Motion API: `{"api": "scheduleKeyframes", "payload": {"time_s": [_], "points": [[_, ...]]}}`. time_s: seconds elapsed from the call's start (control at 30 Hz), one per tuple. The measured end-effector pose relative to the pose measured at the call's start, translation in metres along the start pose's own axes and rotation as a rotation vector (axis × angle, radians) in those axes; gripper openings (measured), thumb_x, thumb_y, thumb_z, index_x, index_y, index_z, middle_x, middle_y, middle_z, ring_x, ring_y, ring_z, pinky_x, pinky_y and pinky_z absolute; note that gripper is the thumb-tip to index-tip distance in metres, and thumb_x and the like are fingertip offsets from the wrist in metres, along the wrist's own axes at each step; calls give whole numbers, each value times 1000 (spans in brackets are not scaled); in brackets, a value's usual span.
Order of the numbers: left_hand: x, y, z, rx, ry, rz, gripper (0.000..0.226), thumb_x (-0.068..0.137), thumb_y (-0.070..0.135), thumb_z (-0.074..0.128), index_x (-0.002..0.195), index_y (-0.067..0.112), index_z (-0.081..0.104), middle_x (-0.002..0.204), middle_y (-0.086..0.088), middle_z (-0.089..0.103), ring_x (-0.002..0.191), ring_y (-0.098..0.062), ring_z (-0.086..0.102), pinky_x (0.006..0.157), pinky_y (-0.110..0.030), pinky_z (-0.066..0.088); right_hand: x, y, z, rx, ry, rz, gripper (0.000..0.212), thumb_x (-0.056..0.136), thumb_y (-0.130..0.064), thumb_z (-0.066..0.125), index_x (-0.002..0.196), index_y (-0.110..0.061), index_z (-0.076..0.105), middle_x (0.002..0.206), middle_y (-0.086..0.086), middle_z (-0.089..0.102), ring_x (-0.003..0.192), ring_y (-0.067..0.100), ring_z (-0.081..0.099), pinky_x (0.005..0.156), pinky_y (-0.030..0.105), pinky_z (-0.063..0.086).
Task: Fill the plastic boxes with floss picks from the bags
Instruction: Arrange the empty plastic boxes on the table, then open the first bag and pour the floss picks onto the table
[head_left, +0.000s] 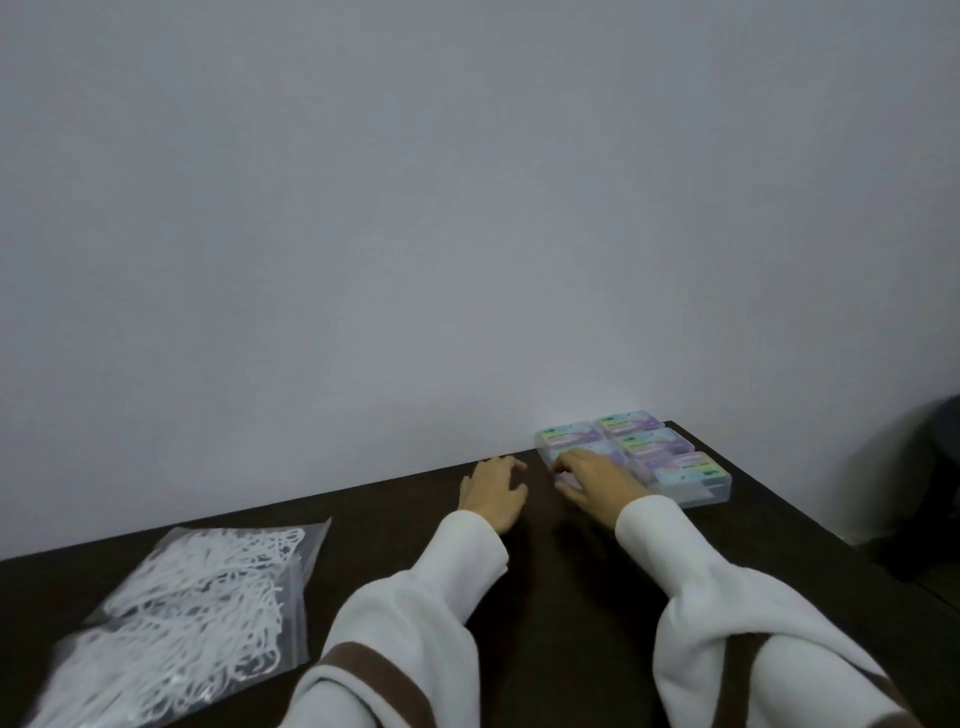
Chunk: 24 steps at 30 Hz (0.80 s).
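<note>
- Dark brown wood-look table (545, 597) carries all the work items; its far edge meets a plain pale wall (415, 208).
- Right hand (592, 480) lies on the near-left box of the plastic boxes (670, 457), fingers bent over its front edge. Contact is clear; the view does not settle whether the fingers actually clamp the box or merely rest on it.
- The boxes form a tight cluster, clear-walled with pastel printed lids, all lids down. The cluster extends away from the right hand's fingertips, behind it and out to its right, reaching the wall and the table's far right corner.
- Left hand (493, 491) sits just beside the right hand, on its left, palm down with the fingers loosely curled on the bare table. It holds nothing.
- A small gap of table separates the two hands; the left hand touches no box.
- Clear plastic bag (208, 613) full of white floss picks (197, 623) lies flat, well apart from both hands, nearer the person and far out to the left of the left hand. Neither hand touches it.
- Both arms wear white sleeves (415, 613) with a brown band (374, 670) near the elbow.
- A dark object (935, 478) stands beyond the table's right edge; it is too dim to identify.
</note>
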<state>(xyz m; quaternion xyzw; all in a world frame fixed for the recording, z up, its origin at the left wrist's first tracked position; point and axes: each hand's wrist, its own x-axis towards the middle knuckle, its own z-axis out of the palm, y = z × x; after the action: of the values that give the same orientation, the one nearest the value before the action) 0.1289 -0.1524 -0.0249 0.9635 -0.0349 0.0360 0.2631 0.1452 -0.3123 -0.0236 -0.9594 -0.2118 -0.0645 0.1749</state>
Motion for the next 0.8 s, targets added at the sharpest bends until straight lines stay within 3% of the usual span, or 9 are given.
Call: {"api": "scheduleKeyframes", "payload": {"time_s": [0.1, 0.23, 0.37, 0.53, 0.8], "points": [[-25, -18, -20, 46, 19, -20, 39, 95, 20, 50, 134, 19, 47, 139, -5, 46, 130, -21, 40, 113, -42, 27, -3, -31, 6, 27, -65, -62, 33, 95, -22, 48, 127, -15, 47, 134, 4, 49, 121, 19, 48, 102, 30, 38], [-61, -50, -49, 185, 34, -63, 40, 96, 19, 48, 136, 20, 43, 140, -3, 44, 133, -19, 36, 118, -47, 8, -6, -79, 17, 85, -194, -87, 39, 93, -23, 52, 131, -19, 43, 137, 3, 46, 122, 19, 48, 104, 33, 40], [-93, -86, -75, 259, 62, -125, 40, 96, 16, 44, 136, 20, 43, 141, -3, 44, 134, -19, 35, 116, -47, 11, -9, -125, 28, 74, -302, -144, 43, 93, -23, 52, 134, -19, 39, 140, 3, 44, 124, 20, 47, 104, 35, 40], [-137, -129, -102, 241, 146, -203, 41, 94, 11, 42, 135, 19, 47, 140, -5, 47, 130, -22, 41, 111, -41, 26, -15, -175, 47, 60, -366, -181, 43, 94, -26, 51, 135, -19, 38, 140, 4, 44, 123, 20, 48, 102, 35, 41], [-203, -187, -139, 182, 197, -350, 40, 95, 12, 41, 134, 18, 47, 143, -2, 45, 134, -19, 37, 116, -35, 13, -17, -251, 77, 57, -369, -267, 46, 93, -30, 51, 135, -16, 39, 140, 7, 43, 124, 24, 46, 103, 36, 38]]}}
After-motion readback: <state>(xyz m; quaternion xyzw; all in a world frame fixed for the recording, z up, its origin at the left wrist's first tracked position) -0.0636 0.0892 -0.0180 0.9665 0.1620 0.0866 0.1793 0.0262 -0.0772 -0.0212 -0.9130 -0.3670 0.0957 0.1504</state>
